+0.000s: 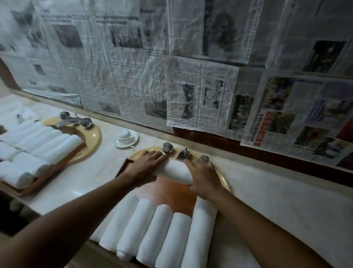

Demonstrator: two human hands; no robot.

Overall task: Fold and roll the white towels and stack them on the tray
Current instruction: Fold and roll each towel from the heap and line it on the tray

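Head view: left hand (145, 165) and right hand (202, 178), fingers flat and extended, pressing a rolled towel (176, 172) at the tray's (167, 191) far end, likely to keep it tight. Five finished rolls (155, 235) lined up nearer, leaving bare tray between.

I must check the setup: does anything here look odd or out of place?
Yes. The wooden tray rests over a sink, not the counter. The right-most rolled towel sticks out further than its row. Newspaper sheets cover the wall.
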